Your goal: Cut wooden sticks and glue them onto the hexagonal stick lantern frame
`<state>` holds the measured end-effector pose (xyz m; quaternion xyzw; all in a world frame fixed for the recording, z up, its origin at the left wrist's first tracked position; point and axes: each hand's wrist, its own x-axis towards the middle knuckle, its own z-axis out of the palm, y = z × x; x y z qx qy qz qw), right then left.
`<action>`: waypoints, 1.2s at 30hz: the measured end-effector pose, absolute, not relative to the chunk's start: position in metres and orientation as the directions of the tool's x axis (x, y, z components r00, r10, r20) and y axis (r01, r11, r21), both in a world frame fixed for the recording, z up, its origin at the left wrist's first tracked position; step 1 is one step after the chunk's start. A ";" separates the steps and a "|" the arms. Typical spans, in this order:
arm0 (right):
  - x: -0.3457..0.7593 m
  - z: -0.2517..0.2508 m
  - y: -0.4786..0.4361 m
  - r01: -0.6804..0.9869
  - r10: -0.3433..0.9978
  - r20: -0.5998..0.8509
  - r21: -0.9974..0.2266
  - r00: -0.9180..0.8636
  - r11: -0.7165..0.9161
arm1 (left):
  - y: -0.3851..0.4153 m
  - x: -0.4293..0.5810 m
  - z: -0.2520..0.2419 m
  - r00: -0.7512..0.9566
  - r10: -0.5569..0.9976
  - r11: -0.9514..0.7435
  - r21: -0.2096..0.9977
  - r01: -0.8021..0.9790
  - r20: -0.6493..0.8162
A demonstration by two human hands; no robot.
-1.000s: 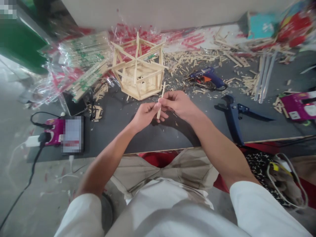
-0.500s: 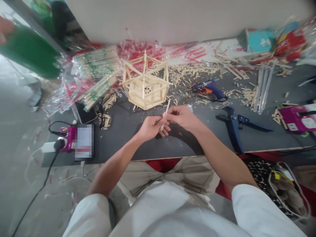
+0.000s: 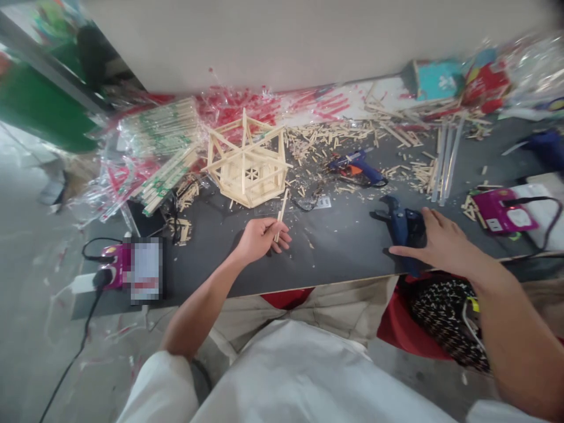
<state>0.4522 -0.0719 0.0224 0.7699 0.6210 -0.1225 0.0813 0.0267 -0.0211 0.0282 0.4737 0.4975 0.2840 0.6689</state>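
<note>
Thin wooden sticks are pinched between the thumb and fingers of my left hand, just above the dark table. My right hand is spread over a blue hand cutter, thumb and fingers apart on either side of its handles. Part of the cutter's handles is hidden under that hand; its jaws point away from me. Beyond my left hand stands a many-sided frame built of pale wooden sticks.
A blue glue gun lies among scattered stick offcuts. Clear glue sticks rest at the right, near a purple power strip. Wrapped stick bundles and a phone with a blurred screen are at the left.
My right hand has let go of the stick, moved right and opened over the cutter. My left hand still holds the sticks. The view has shifted a little to the right.
</note>
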 end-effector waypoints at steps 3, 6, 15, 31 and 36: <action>0.459 0.018 -0.083 0.997 0.959 -0.275 0.051 0.069 -0.057 | -0.018 0.029 0.031 0.354 0.843 0.393 0.913 0.110 -0.405; 0.455 0.025 -0.085 0.987 0.964 -0.264 0.158 0.007 0.036 | -0.015 0.030 0.034 0.380 0.824 0.402 0.906 0.131 -0.421; 0.369 0.076 -0.055 0.922 0.817 -0.542 -0.385 -0.195 -0.035 | -0.011 0.031 0.043 0.457 0.776 0.408 0.898 0.163 -0.435; 0.267 0.101 -0.025 0.824 0.719 -0.534 -0.558 -0.445 0.096 | -0.015 0.018 0.051 0.477 0.751 0.359 0.889 0.284 -0.456; 0.268 0.097 -0.028 0.846 0.730 -0.536 -0.521 -0.425 0.110 | -0.014 0.016 0.051 0.474 0.752 0.356 0.887 0.292 -0.458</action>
